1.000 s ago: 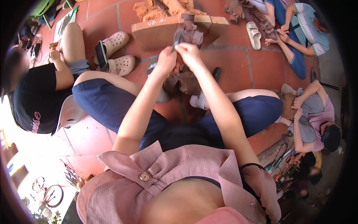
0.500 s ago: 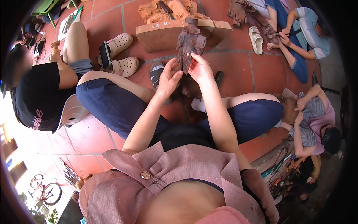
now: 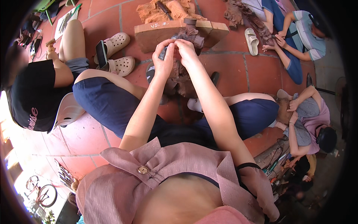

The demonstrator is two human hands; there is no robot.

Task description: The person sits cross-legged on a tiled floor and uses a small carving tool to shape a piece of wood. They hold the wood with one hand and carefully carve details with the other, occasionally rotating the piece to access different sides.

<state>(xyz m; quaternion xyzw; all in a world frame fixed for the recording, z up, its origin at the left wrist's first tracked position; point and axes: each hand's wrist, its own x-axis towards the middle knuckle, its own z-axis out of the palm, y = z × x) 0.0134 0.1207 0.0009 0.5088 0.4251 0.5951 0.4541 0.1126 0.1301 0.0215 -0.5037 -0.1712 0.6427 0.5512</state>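
Observation:
Out in front of me, my left hand (image 3: pixel 163 61) and my right hand (image 3: pixel 186 51) meet at the fingertips, both closed. Between them is a small dark grey sheet (image 3: pixel 162 55) that looks like sandpaper. Fingers and palms cover most of it. Just beyond and below the hands stands a dark brown wood carving (image 3: pixel 195 37), rough and knobbly, with a round knob at its top. Its lower part shows between my forearms and near my feet; my hands hide its middle.
A thick wooden block (image 3: pixel 149 36) bearing an orange-brown carving (image 3: pixel 153 13) stands beyond. Left are beige clogs (image 3: pixel 123 66), a phone (image 3: pixel 101 54) and a person in a black cap (image 3: pixel 30 99). People work at right, near a pale sandal (image 3: pixel 252 42) and tools (image 3: pixel 276 160).
Both hands have moved away from me and come together at the fingertips. The sheet, hanging below the fingers before, is now gathered between them. More of the carving's lower part shows.

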